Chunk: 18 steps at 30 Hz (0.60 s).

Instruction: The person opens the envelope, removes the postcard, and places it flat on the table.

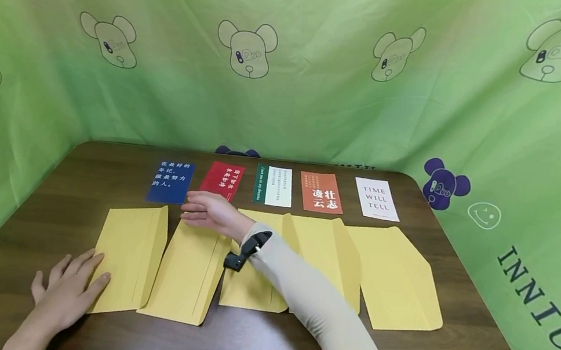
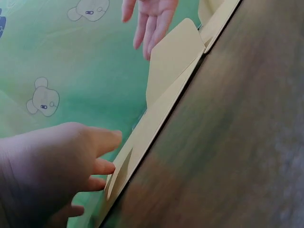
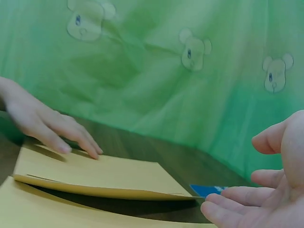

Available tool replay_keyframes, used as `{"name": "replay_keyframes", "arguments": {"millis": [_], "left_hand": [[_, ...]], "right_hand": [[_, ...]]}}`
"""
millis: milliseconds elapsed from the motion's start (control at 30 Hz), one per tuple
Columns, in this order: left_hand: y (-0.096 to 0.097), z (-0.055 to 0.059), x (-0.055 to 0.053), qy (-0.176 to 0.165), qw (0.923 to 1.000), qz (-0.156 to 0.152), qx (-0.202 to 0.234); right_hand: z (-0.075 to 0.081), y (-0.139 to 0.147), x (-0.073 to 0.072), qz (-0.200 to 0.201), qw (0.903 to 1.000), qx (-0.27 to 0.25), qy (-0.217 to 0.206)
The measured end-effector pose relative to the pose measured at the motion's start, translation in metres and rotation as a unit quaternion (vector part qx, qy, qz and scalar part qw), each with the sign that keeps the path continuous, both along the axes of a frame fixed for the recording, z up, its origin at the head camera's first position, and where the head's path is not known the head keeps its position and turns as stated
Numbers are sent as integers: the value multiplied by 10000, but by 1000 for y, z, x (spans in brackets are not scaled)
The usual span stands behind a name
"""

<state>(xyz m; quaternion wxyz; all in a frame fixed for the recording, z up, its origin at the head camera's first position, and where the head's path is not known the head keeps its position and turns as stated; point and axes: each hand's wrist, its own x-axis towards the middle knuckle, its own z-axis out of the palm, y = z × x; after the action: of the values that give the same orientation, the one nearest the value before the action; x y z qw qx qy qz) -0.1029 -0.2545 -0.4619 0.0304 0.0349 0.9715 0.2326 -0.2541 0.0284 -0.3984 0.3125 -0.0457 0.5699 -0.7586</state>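
Note:
My left hand (image 1: 68, 289) rests with spread fingers at the left edge of the leftmost yellow envelope (image 1: 126, 255); its fingertips touch the paper in the right wrist view. The right hand (image 1: 212, 213), fingers extended and holding nothing, is over the top of the second yellow envelope (image 1: 184, 274). Just beyond its fingertips lies a blue card (image 1: 170, 182) with white writing. A red card (image 1: 222, 176) is partly hidden behind that hand. The leftmost envelope's flap (image 3: 109, 190) is raised a little along its right side.
More yellow envelopes (image 1: 396, 282) lie to the right, partly under the right forearm. Along the back are a green-and-white card (image 1: 274, 186), an orange card (image 1: 321, 194) and a white card (image 1: 376, 199). A green printed curtain (image 1: 309, 114) surrounds the dark wooden table (image 1: 249, 346).

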Motion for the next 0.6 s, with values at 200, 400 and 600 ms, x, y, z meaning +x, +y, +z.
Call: {"name": "replay_keyframes", "arguments": {"millis": [200, 400, 600], "left_hand": [[3, 2, 0, 608, 9979, 178, 141], [12, 6, 0, 778, 9967, 59, 243], [25, 15, -3, 651, 9973, -220, 272]], "right_hand": [[4, 34, 17, 253, 9987, 51, 442], [7, 75, 33, 265, 9967, 86, 761], [7, 110, 48, 157, 9948, 72, 1006]]}}
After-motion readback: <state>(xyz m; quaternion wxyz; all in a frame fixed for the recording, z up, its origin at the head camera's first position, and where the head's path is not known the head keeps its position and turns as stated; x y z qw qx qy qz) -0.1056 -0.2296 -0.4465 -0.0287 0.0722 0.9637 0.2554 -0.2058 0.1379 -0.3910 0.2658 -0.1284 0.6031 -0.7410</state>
